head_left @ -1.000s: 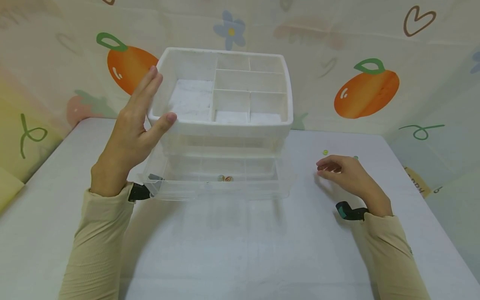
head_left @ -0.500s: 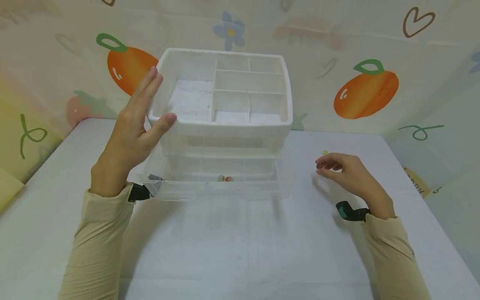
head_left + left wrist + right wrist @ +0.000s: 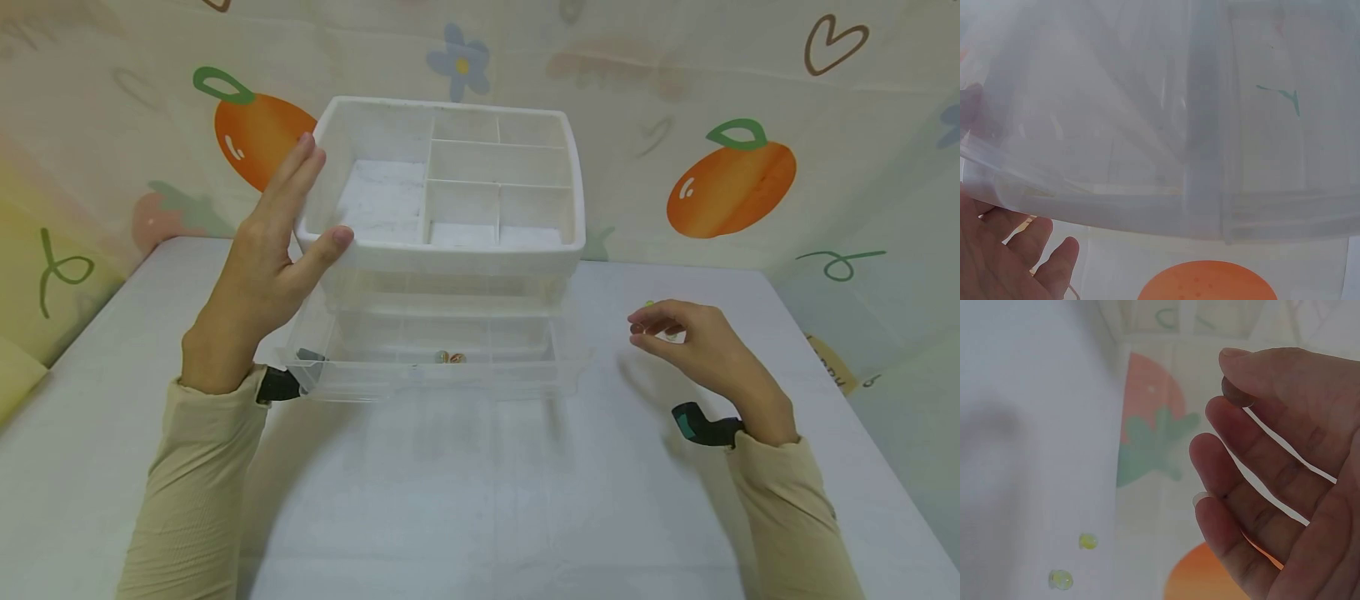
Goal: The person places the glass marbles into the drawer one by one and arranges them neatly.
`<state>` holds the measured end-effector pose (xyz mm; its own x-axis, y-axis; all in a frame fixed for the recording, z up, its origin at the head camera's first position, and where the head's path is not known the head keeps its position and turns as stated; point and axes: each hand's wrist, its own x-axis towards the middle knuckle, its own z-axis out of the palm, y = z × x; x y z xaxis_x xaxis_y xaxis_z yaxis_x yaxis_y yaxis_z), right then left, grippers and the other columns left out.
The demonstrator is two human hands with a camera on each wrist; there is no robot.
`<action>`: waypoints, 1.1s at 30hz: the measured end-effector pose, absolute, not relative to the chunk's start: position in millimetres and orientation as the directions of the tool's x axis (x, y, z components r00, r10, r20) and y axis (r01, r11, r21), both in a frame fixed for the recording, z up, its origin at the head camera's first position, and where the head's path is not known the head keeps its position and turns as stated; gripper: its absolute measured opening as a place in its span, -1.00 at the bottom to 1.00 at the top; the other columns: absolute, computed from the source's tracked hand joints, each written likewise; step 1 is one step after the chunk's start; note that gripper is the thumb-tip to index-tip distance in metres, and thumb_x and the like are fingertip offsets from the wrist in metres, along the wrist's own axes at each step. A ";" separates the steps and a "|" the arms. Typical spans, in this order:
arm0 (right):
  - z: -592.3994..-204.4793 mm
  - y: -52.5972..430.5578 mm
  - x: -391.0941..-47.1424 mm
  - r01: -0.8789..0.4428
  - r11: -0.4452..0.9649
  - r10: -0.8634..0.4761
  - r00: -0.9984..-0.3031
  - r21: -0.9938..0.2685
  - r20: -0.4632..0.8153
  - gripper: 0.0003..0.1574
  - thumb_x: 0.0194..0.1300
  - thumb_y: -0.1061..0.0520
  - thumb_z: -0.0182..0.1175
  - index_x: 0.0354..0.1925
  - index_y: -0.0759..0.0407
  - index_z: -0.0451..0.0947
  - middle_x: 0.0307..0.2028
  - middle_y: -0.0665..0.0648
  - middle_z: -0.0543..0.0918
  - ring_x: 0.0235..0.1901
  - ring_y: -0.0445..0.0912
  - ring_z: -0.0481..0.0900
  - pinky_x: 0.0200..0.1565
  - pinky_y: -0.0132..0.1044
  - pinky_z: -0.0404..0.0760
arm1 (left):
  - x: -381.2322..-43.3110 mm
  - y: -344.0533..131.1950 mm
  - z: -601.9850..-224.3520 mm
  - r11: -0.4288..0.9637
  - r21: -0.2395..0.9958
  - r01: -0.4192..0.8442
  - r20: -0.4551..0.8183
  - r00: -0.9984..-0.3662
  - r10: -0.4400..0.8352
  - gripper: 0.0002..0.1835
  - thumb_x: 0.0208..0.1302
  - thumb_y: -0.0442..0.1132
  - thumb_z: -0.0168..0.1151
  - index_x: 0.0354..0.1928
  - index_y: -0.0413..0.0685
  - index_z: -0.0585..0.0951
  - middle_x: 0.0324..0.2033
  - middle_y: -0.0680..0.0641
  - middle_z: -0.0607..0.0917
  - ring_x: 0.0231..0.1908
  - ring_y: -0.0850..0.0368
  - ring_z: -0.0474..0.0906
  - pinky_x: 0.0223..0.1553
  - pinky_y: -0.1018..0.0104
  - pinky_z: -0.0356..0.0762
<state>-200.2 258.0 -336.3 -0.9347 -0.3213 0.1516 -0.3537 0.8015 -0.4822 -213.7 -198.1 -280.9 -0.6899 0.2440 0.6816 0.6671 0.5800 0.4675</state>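
Note:
In the head view my left hand (image 3: 258, 267) rests on the left side of a white plastic drawer organizer (image 3: 450, 260), fingers straight along its side and thumb on the front rim. Below, a clear drawer (image 3: 517, 379) is pulled out. Two small marbles (image 3: 457, 358) lie in its middle section. To the right, my right hand (image 3: 697, 346) is raised over the table. Its thumb and index finger pinch a dark reddish-brown marble (image 3: 1235, 394); the other fingers are loosely bent. Something small and pale (image 3: 1200, 499) shows by a lower fingertip.
Two yellow-green marbles (image 3: 1087, 541) lie on the white tabletop (image 3: 480, 500); in the head view my right hand partly covers them. A divided tray (image 3: 498, 162) tops the organizer. Behind stands a printed cloth backdrop (image 3: 622, 108) with orange fruits.
My right hand has risen slightly and shifted a little left with the marble, covering more of the yellow-green marbles. My left hand and the organizer stay where they were.

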 end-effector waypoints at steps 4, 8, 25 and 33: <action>-334.3 256.7 -198.9 -0.371 0.798 -0.329 -0.928 -0.475 0.172 -0.76 0.34 0.13 0.29 -0.05 0.18 0.67 -0.21 0.07 0.77 -0.18 -0.04 0.65 -0.07 -0.39 0.56 | -214.0 -198.4 -281.2 0.578 0.469 0.668 0.683 -0.689 0.243 -0.23 0.42 0.16 0.10 0.53 -0.03 0.18 0.55 0.05 0.12 0.54 0.15 0.02 0.54 0.27 -0.01; -332.5 255.3 -197.8 -0.383 0.797 -0.333 -0.924 -0.467 0.190 -0.76 0.34 0.14 0.29 -0.05 0.18 0.68 -0.21 0.07 0.77 -0.19 -0.05 0.64 -0.08 -0.37 0.58 | -214.6 -199.2 -281.7 0.581 0.461 0.671 0.687 -0.684 0.245 -0.23 0.43 0.16 0.10 0.53 -0.03 0.18 0.55 0.05 0.12 0.54 0.15 0.02 0.54 0.28 -0.01; -322.0 244.2 -187.5 -0.404 0.789 -0.339 -0.914 -0.463 0.221 -0.77 0.34 0.08 0.29 -0.04 0.07 0.68 -0.20 -0.01 0.77 -0.19 -0.27 0.61 -0.14 -0.42 0.50 | -215.6 -200.6 -282.6 0.585 0.445 0.678 0.695 -0.673 0.252 -0.22 0.43 0.18 0.07 0.53 -0.06 0.18 0.55 0.01 0.12 0.55 0.10 0.02 0.55 0.20 -0.03; -316.6 239.9 -181.8 -0.435 0.776 -0.355 -0.900 -0.456 0.255 -0.79 0.33 0.09 0.30 -0.06 0.04 0.69 -0.24 -0.06 0.76 -0.23 -0.41 0.55 -0.15 -0.37 0.47 | -215.9 -200.6 -283.7 0.579 0.439 0.687 0.704 -0.664 0.253 -0.20 0.42 0.21 0.06 0.53 -0.08 0.18 0.55 -0.01 0.13 0.55 0.11 0.03 0.55 0.20 -0.03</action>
<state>-181.8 239.9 -316.6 -0.8996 -0.3549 0.2546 -0.4353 0.7760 -0.4564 -215.9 -200.6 -283.7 -0.6637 0.2534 0.7038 0.6869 0.5789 0.4394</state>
